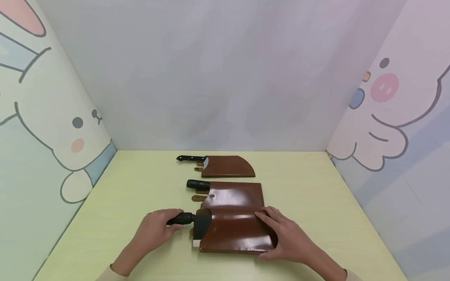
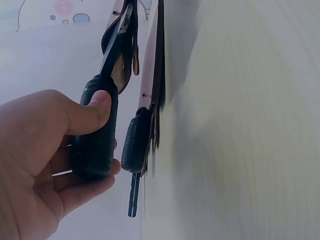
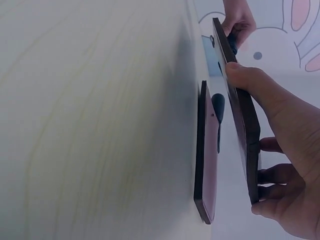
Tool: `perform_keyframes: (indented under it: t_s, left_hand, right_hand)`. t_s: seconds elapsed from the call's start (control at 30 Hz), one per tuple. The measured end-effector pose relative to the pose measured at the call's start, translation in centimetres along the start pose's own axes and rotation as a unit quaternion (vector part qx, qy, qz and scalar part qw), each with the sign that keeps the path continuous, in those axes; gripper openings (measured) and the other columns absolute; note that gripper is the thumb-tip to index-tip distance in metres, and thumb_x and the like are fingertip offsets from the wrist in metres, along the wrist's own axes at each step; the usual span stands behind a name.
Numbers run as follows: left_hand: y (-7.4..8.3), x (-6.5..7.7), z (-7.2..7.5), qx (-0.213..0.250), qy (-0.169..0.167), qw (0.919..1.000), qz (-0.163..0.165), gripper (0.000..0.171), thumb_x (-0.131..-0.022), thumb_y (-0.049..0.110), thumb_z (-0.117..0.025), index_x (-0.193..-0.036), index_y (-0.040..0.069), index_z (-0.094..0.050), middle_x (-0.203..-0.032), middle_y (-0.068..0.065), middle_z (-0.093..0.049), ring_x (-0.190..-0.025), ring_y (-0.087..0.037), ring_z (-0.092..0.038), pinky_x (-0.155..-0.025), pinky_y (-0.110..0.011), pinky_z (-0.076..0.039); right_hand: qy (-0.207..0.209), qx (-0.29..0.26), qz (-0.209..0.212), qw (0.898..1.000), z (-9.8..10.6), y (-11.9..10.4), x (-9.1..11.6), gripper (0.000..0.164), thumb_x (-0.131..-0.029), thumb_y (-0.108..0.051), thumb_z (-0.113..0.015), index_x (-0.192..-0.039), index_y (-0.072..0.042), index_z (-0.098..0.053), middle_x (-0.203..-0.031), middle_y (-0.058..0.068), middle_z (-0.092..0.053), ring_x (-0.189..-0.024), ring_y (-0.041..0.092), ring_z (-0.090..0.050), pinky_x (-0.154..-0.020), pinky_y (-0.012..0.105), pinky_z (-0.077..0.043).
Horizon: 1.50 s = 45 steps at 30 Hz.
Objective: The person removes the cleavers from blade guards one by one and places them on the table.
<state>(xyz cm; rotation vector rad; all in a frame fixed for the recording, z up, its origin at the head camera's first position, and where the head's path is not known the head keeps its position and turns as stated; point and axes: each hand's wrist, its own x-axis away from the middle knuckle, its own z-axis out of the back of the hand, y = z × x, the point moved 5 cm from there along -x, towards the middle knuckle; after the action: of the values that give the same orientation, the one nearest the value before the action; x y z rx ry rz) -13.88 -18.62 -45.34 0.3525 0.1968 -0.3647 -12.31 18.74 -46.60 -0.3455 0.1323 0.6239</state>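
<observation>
My left hand [image 1: 154, 231] grips the black handle [image 2: 94, 132] of a cleaver [image 1: 202, 227], thumb along the handle's side. Most of the blade sits inside a brown leather sheath [image 1: 239, 232]; a dark strip and a bit of bright edge show at its mouth. At the opposite end, my right hand [image 1: 289, 239] holds that sheath by its edges, thumb on one edge and fingers on the other. Both wrist views show sheath and cleaver raised above the table. Just behind lies a second sheathed cleaver [image 1: 232, 194], its black handle [image 1: 198, 184] pointing left.
Farther back on the pale yellow table [image 1: 299, 187] lies a third knife [image 1: 191, 158] with a riveted black handle, in a curved brown sheath [image 1: 228, 167]. A grey back wall [image 1: 225, 78] and cartoon-printed side walls enclose the table.
</observation>
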Motion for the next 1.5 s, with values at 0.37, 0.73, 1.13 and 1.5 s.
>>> perform_keyframes:
  t_s: [0.37, 0.73, 1.13, 1.5]
  left_hand:
    - [-0.4, 0.0, 0.4, 0.007, 0.005, 1.0000, -0.003, 0.042, -0.075, 0.025, -0.091, -0.112, 0.012, -0.079, -0.108, -0.001, -0.078, -0.097, -0.023, -0.075, -0.081, -0.042, -0.060]
    - [-1.1, -0.1, 0.5, 0.008, -0.003, 0.9999, 0.007, 0.042, -0.076, 0.025, -0.091, -0.114, 0.011, -0.078, -0.109, -0.003, -0.078, -0.099, -0.025, -0.075, -0.083, -0.045, -0.060]
    - [-1.3, -0.2, 1.1, 0.012, -0.004, 0.9999, -0.003, 0.041, -0.077, 0.026, -0.091, -0.113, 0.011, -0.078, -0.109, -0.002, -0.078, -0.099, -0.024, -0.075, -0.083, -0.044, -0.060]
    - [-2.2, 0.1, 1.7, 0.007, 0.018, 0.9997, -0.013, 0.041, -0.076, 0.025, -0.091, -0.112, 0.012, -0.079, -0.108, 0.000, -0.078, -0.099, -0.023, -0.075, -0.081, -0.043, -0.059]
  right_hand:
    - [0.002, -0.013, -0.003, 1.000, 0.3, 0.3, -0.1, 0.114, -0.060, -0.072, -0.088, -0.152, -0.017, -0.050, -0.152, 0.016, -0.051, -0.139, 0.042, -0.048, -0.097, 0.058, -0.053]
    - [-0.015, -0.012, -0.033, 0.999, 0.3, 0.8, 0.1, 0.123, -0.059, -0.074, -0.087, -0.152, -0.004, -0.046, -0.153, 0.021, -0.048, -0.139, 0.043, -0.048, -0.101, 0.057, -0.050]
    - [-0.018, -0.012, -0.044, 0.999, 1.0, 1.1, 0.2, 0.126, -0.058, -0.074, -0.087, -0.153, -0.002, -0.045, -0.153, 0.020, -0.048, -0.138, 0.041, -0.050, -0.101, 0.055, -0.051]
    - [-0.014, -0.013, -0.051, 0.999, 1.7, 1.7, 0.6, 0.123, -0.059, -0.075, -0.087, -0.153, -0.007, -0.046, -0.154, 0.014, -0.049, -0.139, 0.039, -0.050, -0.101, 0.054, -0.051]
